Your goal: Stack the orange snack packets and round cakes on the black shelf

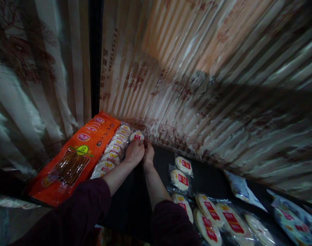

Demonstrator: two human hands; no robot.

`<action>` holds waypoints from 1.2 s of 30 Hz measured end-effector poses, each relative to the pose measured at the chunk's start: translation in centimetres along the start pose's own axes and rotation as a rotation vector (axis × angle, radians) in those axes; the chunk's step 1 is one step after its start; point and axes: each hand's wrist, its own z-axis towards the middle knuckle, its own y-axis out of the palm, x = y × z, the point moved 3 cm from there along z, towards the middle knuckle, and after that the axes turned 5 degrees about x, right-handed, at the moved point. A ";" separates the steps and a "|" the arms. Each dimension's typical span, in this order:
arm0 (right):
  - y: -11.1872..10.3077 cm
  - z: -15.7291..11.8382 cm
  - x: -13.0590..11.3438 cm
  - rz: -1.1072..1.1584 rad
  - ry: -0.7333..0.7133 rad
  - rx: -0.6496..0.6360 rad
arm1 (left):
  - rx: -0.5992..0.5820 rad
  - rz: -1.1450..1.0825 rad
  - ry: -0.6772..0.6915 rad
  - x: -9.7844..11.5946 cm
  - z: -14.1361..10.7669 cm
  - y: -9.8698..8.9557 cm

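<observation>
My left hand point(134, 152) and my right hand point(147, 152) are close together at the back of a black shelf point(130, 201). Both are closed on the near edge of a round white cracker in a clear wrapper point(137, 135), which has a red and yellow label. My fingertips are partly hidden behind the hands. Just left of it runs a row of overlapping wrapped crackers point(112, 157) of the same look. Beyond that row lie overlapping orange snack packets point(76, 150), the front one with a window showing brown sticks.
Several more wrapped crackers point(180, 179) lie on the right of the shelf, with a larger cluster point(209, 222) nearer me. Farther right are a blue-white packet point(242, 189) and other bags point(294, 218). A wrinkled printed sheet point(171, 85) covers the back, beside a dark upright post point(95, 58).
</observation>
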 end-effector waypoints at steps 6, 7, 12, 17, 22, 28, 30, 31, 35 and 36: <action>-0.4 -0.3 -1.0 -0.160 0.038 -0.019 | -0.013 -0.008 -0.007 -0.2 0.0 0.3; -0.5 -0.4 -1.1 -0.191 0.040 -0.021 | -0.011 -0.006 -0.010 -0.2 0.0 0.4; -0.6 -0.5 -1.4 -0.310 0.045 -0.030 | 0.008 0.012 -0.005 -0.2 0.4 0.8; -0.4 -0.7 -1.5 -0.347 0.028 -0.072 | 0.013 0.052 0.024 -0.6 0.6 1.3; -0.5 -0.6 -1.0 -0.370 0.023 -0.058 | -0.001 0.095 0.057 -0.9 0.5 1.5; -1.6 -0.9 -1.0 -0.389 0.002 -0.013 | 0.008 0.116 0.087 -0.7 -0.4 1.4; -2.3 -1.1 -1.1 -0.398 -0.013 -0.008 | 0.003 0.118 0.082 -0.7 -0.8 1.4; -2.7 -1.2 -1.1 -0.402 -0.019 -0.003 | -0.005 0.117 0.077 -0.7 -1.0 1.5; -5.0 -1.4 -1.3 -0.429 -0.038 0.026 | -0.056 0.100 0.053 -0.4 -2.4 2.0; -5.7 -1.5 -1.3 -0.440 -0.043 0.038 | -0.070 0.093 0.051 -0.2 -2.8 2.2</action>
